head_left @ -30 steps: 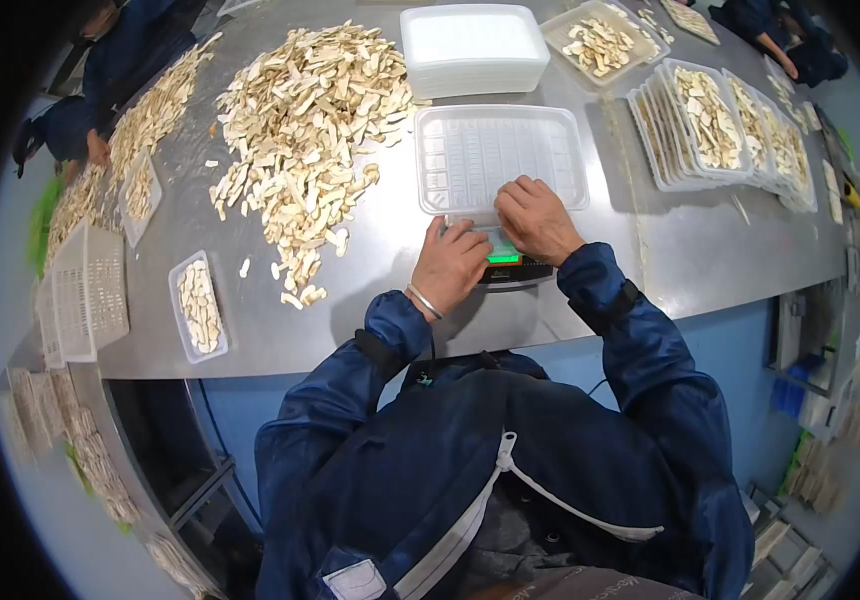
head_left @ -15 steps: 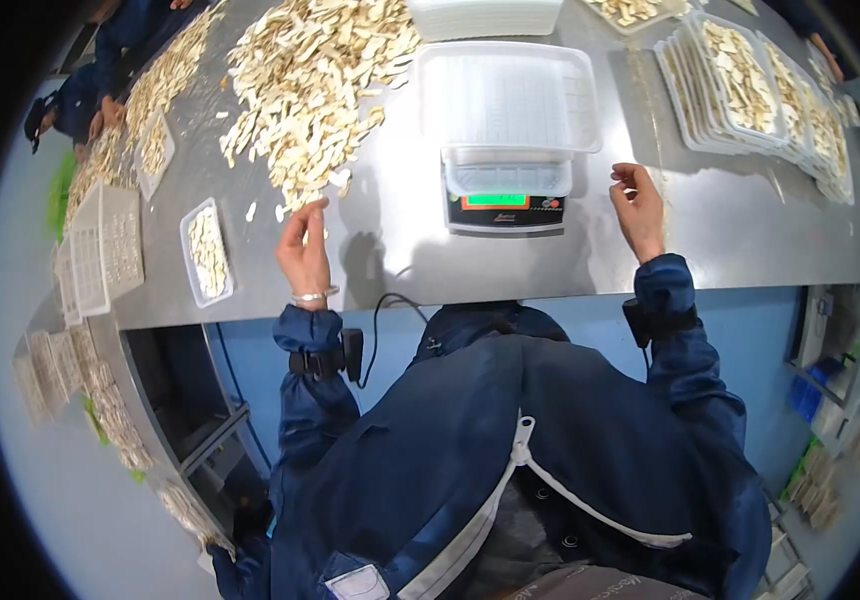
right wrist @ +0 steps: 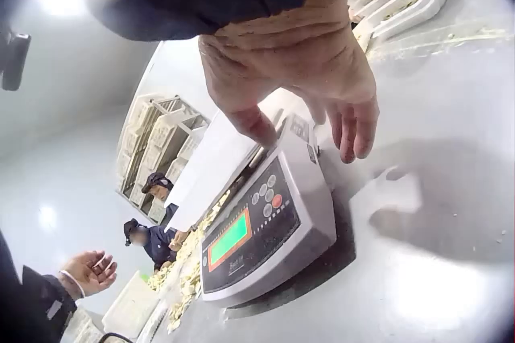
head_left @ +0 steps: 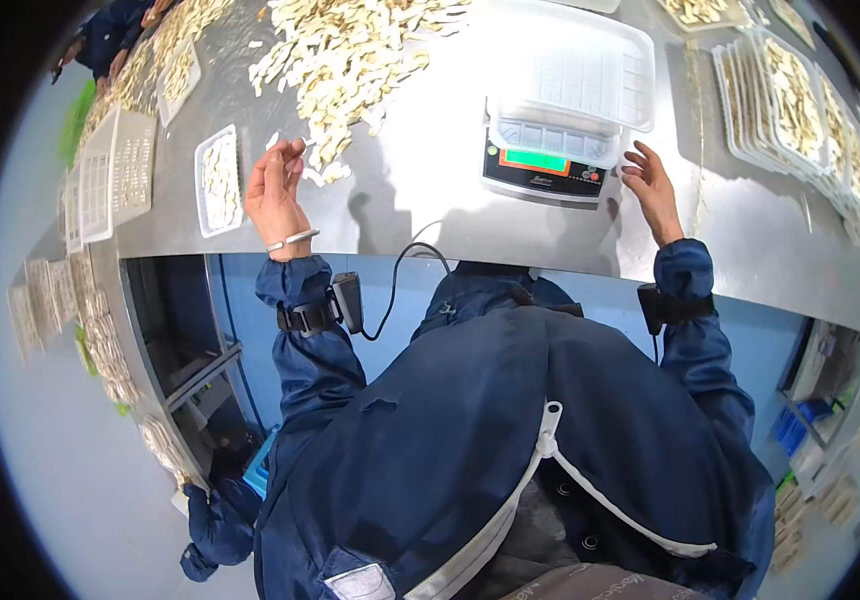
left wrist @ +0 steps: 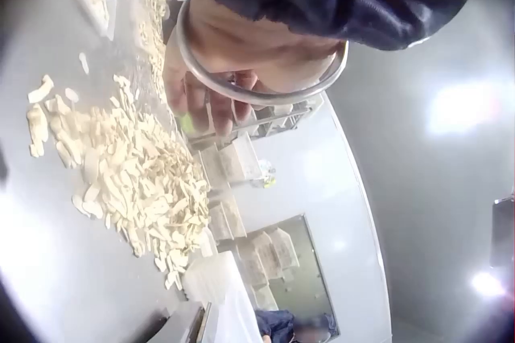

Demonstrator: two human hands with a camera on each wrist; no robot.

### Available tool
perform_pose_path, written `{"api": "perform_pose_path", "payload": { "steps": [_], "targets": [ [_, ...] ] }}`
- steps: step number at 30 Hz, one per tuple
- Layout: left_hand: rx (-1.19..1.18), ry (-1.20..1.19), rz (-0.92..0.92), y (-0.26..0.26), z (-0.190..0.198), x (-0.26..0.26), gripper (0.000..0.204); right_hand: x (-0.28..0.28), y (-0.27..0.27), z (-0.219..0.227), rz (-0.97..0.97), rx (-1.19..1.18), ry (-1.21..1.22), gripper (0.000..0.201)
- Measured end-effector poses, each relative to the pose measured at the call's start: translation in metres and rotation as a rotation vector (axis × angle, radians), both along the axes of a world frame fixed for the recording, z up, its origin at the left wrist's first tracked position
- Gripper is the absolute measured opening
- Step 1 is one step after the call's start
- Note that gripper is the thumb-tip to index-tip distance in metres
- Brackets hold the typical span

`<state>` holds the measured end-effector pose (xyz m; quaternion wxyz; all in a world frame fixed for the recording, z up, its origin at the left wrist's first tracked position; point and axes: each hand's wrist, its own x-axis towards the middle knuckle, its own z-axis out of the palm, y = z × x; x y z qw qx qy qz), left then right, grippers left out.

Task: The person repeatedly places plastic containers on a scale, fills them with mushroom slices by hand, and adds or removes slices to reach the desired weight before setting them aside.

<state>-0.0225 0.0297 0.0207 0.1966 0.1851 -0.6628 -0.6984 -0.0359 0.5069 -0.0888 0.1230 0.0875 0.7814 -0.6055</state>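
Note:
My left hand (head_left: 277, 195), wearing a bangle, hangs over the table's front part with loosely bent fingers and nothing in it. Its fingertips are near the front of a heap of pale sliced pieces (head_left: 355, 75). Right of the digital scale (head_left: 542, 178), my right hand (head_left: 653, 190) is held with bent fingers, holding nothing. The scale's display is lit green. On the scale sits a clear plastic container (head_left: 555, 140), with a larger clear tray (head_left: 590, 60) above it. In the right wrist view, the hand (right wrist: 298, 78) overlaps the scale's button end.
Several stacked trays of slices (head_left: 795, 95) stand at the right. A small filled tray (head_left: 218, 185) lies at the left, near white perforated baskets (head_left: 130, 165). Other people work at the far left and lower left. A cable (head_left: 395, 275) hangs by the table edge.
Both hands have left the tray at the scale and spread apart, the left to the left, the right to the right. The head view has tilted down, shifting the table upward.

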Motion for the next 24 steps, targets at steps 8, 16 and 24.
{"api": "perform_pose_path", "payload": {
  "steps": [8, 16, 24],
  "targets": [
    [-0.035, -0.022, 0.067, -0.031, 0.004, 0.038, 0.022, -0.006, -0.020, 0.013, 0.003, -0.056, -0.047, 0.068],
    [-0.109, -0.125, 0.207, -0.078, -0.001, 0.098, 0.024, -0.013, -0.020, -0.002, 0.025, -0.065, -0.089, 0.072],
    [-0.109, -0.158, 0.266, -0.090, -0.007, 0.129, 0.023, -0.014, -0.034, -0.011, -0.030, -0.058, -0.026, 0.075]
  ]
}}
